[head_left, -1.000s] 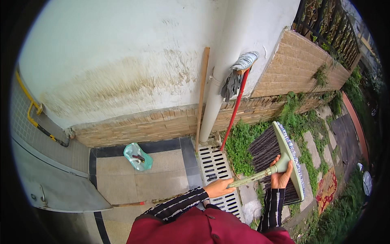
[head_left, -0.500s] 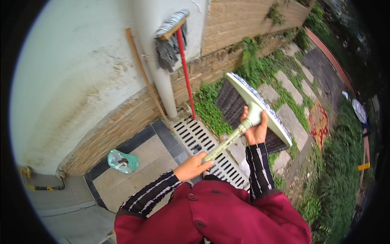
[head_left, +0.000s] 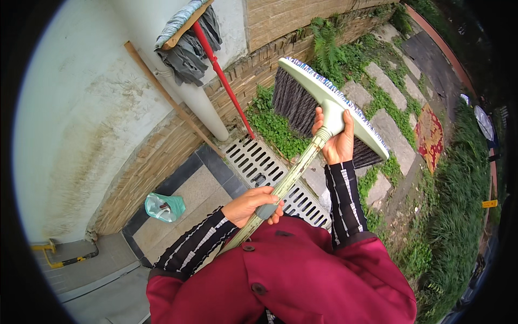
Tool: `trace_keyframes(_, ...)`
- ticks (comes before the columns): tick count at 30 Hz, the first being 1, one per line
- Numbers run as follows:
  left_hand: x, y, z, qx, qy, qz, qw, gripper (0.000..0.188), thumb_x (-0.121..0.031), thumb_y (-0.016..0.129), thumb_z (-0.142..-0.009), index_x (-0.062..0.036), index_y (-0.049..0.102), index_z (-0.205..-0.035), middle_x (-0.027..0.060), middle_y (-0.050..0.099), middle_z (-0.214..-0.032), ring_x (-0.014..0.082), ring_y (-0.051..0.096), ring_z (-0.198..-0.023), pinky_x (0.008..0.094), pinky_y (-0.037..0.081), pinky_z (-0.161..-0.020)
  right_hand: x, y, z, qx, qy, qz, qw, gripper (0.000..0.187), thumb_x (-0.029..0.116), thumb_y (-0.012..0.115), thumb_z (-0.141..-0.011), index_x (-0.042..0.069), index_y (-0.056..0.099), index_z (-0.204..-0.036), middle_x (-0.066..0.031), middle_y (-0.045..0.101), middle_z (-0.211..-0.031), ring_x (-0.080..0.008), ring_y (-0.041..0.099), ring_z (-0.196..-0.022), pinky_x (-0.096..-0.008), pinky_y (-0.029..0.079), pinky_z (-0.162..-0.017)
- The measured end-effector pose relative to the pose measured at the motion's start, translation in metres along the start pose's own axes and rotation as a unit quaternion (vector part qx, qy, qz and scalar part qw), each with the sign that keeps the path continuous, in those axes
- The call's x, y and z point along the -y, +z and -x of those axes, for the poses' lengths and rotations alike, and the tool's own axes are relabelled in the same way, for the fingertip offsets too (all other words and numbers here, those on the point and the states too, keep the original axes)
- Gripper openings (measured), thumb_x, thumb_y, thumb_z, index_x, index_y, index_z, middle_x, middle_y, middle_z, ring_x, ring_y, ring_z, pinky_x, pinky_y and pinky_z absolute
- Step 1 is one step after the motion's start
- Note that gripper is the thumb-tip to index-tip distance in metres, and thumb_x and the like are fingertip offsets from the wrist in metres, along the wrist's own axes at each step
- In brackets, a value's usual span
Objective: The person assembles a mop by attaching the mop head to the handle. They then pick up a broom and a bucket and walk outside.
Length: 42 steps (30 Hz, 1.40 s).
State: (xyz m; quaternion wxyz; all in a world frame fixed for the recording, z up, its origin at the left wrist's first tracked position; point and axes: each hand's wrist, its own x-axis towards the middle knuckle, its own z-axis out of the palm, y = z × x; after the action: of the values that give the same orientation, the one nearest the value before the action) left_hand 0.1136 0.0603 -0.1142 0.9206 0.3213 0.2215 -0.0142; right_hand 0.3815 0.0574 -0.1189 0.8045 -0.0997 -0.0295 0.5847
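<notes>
I hold a mop (head_left: 327,89) with its head raised in front of me. The head is a long, pale green plastic bar edged with blue-and-white yarn, and dark grey strands hang behind and below it. My right hand (head_left: 340,143) is closed around the neck where the head meets the handle. Lower down, my left hand (head_left: 251,205) grips the pale, worn handle (head_left: 297,173) by a grey sleeve on it. The handle's lower end passes beside my red jacket and is hidden.
Another mop with a red handle (head_left: 224,81) and grey strips leans head-up by a white pipe (head_left: 202,108). Beside it stands a wooden pole (head_left: 162,89). A green plastic bag (head_left: 164,208) lies on the tiles. A slotted drain cover (head_left: 256,162) borders plants and stone slabs (head_left: 386,83).
The mop has come up and nearer, its head tilting slightly. My left hand now wraps the handle at the grey sleeve, where before its fingers lay along it. The view has shifted.
</notes>
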Motion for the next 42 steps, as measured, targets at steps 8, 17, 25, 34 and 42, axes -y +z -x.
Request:
trace_keyframes(8, -0.014, 0.012, -0.039, 0.001, 0.071, -0.101, 0.992, 0.042, -0.010, 0.049, -0.092, 0.0038, 0.036, -0.129, 0.0174, 0.061, -0.099, 0.0211, 0.063, -0.088, 0.0299, 0.050, -0.078, 0.019, 0.001, -0.032, 0.027, 0.054, 0.005, 0.998, 0.059, 0.037, 0.060, -0.087, -0.003, 0.040, -0.126, -0.0208, 0.057, -0.106, -0.0248, 0.059, -0.083, -0.0356, 0.053, -0.072)
trace_keyframes(17, -0.023, -0.009, -0.049, -0.048, 0.125, -0.152, 0.979, 0.025, -0.026, 0.047, -0.097, -0.0020, 0.048, -0.099, 0.0027, 0.054, -0.067, 0.0095, 0.052, -0.054, 0.0239, 0.043, -0.053, -0.028, -0.001, -0.034, -0.016, 0.067, 0.084, 0.994, 0.045, 0.044, 0.054, -0.090, 0.002, 0.054, -0.107, -0.0049, 0.056, -0.074, -0.0119, 0.050, -0.061, -0.0245, 0.042, -0.054)
trace_keyframes(25, -0.086, -0.127, -0.009, -0.181, 0.193, -0.235, 0.935, 0.042, -0.036, 0.040, -0.097, -0.0032, 0.053, -0.119, 0.0085, 0.063, -0.102, 0.0144, 0.060, -0.094, 0.0263, 0.046, -0.080, -0.050, 0.004, -0.065, -0.073, 0.050, 0.069, 0.994, 0.040, 0.044, 0.057, -0.089, 0.005, 0.057, -0.096, -0.0002, 0.050, -0.062, -0.0077, 0.043, -0.050, -0.0225, 0.038, -0.045)
trace_keyframes(34, -0.304, -0.331, 0.072, -0.679, 0.513, -0.333, 0.407, 0.046, -0.023, 0.060, -0.086, 0.0064, 0.045, -0.118, 0.0205, 0.049, -0.108, 0.0307, 0.051, -0.100, 0.0377, 0.042, -0.089, -0.071, 0.024, -0.087, -0.084, -0.008, 0.078, 0.993, 0.039, 0.042, 0.057, -0.089, 0.004, 0.058, -0.097, -0.0005, 0.052, -0.063, -0.0076, 0.044, -0.050, -0.0210, 0.037, -0.045)
trace_keyframes(42, -0.342, -0.371, 0.070, -0.609, 0.490, -0.329, 0.530, 0.034, -0.024, 0.055, -0.091, 0.0054, 0.049, -0.106, 0.0157, 0.061, -0.093, 0.0224, 0.059, -0.086, 0.0327, 0.046, -0.077, -0.075, 0.033, -0.077, -0.082, -0.042, 0.066, 0.994, 0.042, 0.044, 0.053, -0.091, 0.004, 0.058, -0.102, -0.0008, 0.050, -0.065, -0.0090, 0.042, -0.053, -0.0227, 0.036, -0.049)
